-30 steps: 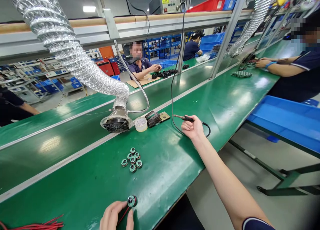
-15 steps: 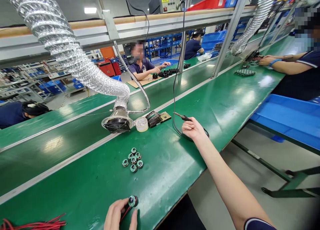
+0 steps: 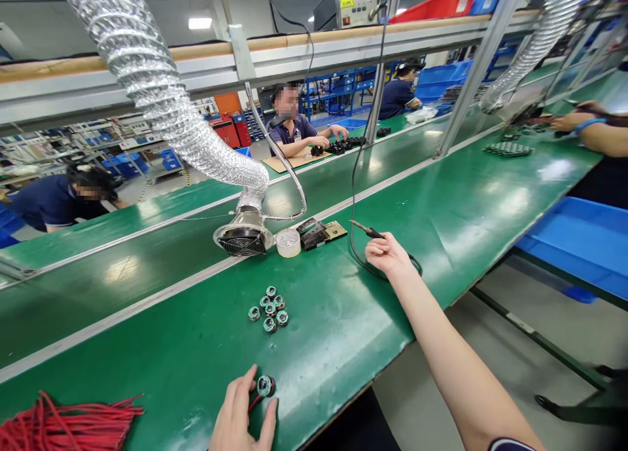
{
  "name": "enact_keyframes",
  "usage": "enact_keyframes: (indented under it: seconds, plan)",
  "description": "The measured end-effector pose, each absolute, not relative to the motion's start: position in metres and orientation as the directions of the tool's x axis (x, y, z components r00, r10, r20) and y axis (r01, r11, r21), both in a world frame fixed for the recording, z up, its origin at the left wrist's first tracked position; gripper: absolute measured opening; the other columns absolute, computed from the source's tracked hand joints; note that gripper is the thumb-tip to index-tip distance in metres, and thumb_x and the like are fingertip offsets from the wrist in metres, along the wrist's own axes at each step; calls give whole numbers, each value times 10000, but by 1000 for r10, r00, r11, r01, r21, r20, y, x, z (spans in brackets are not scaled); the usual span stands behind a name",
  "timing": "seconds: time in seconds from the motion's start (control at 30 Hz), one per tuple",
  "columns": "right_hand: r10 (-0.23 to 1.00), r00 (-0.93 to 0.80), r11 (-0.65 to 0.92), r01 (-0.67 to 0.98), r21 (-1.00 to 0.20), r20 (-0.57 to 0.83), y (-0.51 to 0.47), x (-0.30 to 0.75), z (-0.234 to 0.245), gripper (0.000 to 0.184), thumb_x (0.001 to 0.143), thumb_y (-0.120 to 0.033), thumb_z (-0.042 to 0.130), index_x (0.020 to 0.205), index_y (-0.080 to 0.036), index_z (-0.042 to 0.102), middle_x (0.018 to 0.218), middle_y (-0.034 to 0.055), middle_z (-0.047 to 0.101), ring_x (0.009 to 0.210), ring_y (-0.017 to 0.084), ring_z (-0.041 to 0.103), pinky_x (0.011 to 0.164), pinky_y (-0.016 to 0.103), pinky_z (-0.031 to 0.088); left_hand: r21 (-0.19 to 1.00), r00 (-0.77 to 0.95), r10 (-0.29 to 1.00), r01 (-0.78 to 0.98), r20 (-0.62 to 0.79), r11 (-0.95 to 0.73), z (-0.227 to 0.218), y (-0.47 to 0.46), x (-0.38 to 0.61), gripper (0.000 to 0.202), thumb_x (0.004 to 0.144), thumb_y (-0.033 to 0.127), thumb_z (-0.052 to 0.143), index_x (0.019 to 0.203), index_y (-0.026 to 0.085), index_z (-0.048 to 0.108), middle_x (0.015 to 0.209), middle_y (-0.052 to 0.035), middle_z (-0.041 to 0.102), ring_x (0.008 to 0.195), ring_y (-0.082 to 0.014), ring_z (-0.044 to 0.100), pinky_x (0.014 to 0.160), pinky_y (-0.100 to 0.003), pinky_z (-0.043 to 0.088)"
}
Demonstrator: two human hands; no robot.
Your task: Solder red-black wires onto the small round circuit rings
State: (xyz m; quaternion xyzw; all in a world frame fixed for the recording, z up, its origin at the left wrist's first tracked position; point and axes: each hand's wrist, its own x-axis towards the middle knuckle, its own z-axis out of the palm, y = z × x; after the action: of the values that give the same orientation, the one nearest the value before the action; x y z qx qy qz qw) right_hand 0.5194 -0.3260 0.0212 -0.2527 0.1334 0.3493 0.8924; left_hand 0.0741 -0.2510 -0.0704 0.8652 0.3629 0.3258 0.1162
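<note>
While seemingly busy positioning one round circuit part (image 3: 265, 386) near the front edge of the green bench (image 3: 338, 326), probably needs a steady hold and careful aim next! Down close, holding thumb and fingers of the left hand (image 3: 240, 408) apart around it, with a red wire (image 3: 254, 402) leading toward the palm; touching or just beside, impossible to tell. Now past seven similar parts (image 3: 270, 309) clustered beyond, and out to the right hand (image 3: 387, 254): stretched forward, curled tightly round a soldering iron (image 3: 377, 234), with its tip angled up and leftward, well apart from the nearest part.
</note>
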Motion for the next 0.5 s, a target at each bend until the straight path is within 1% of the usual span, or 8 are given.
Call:
enact_keyframes:
  seconds: [0.07,0.17,0.2,0.27,0.33,0.4,0.43,0.5]
  plan:
    - [485,776,643,-629,-438,-403,-313,524,23,298,976,-114,447,721,-241,363,444,-132,342,284,30,276,289,125,246,369,578,684,578,445,-728,-69,-249,74,417,1067,497,484,1351,233,640,1170,-81,716,884,-204,761,662,-287,581]
    - [328,874,663,-483,-572,-358,-290,531,29,214,973,-170,514,767,-223,495,459,-113,445,285,34,329,280,123,264,262,653,671,619,351,-740,-56,-249,77,273,1067,363,498,1229,250,686,1114,-40,724,701,-156,744,629,-273,566]
    - [277,899,661,-434,-612,-339,-283,532,31,202,972,-181,527,773,-217,528,458,-103,477,283,36,350,275,119,265,229,677,667,628,312,-744,-48,-249,78,228,1057,321,516,1181,252,694,1077,-25,724,672,-149,735,618,-269,558]
    - [209,929,640,-367,-675,-306,-270,531,34,214,969,-170,531,762,-203,576,442,-80,519,272,40,375,263,103,250,165,720,656,635,226,-754,-27,-248,83,166,1023,246,564,1120,253,697,1027,-6,721,703,-160,742,639,-269,562]
    - [200,936,608,-350,-712,-290,-261,527,37,257,967,-124,509,739,-189,609,410,-54,530,248,46,375,252,92,221,97,751,644,637,143,-765,-2,-244,87,132,987,200,600,1070,242,694,1011,-9,718,775,-189,754,691,-287,577]
    - [240,924,578,-382,-721,-297,-257,520,40,295,959,-65,478,733,-179,628,399,-9,556,227,63,385,250,97,204,6,777,624,626,77,-780,23,-236,91,94,973,209,618,1036,212,687,1014,-31,718,799,-222,752,704,-320,583]
    - [274,910,565,-413,-714,-310,-256,516,42,309,962,-48,460,741,-181,630,397,6,562,218,69,384,251,99,192,-48,793,607,609,48,-792,35,-231,92,87,971,225,623,1024,192,684,1011,-49,718,792,-236,748,689,-334,580]
    - [374,851,559,-525,-642,-370,-255,508,49,294,989,-75,467,774,-200,624,406,19,577,209,74,380,259,99,158,-152,833,553,544,-22,-825,52,-220,95,105,967,221,616,1000,147,682,986,-88,717,770,-251,742,640,-342,563]
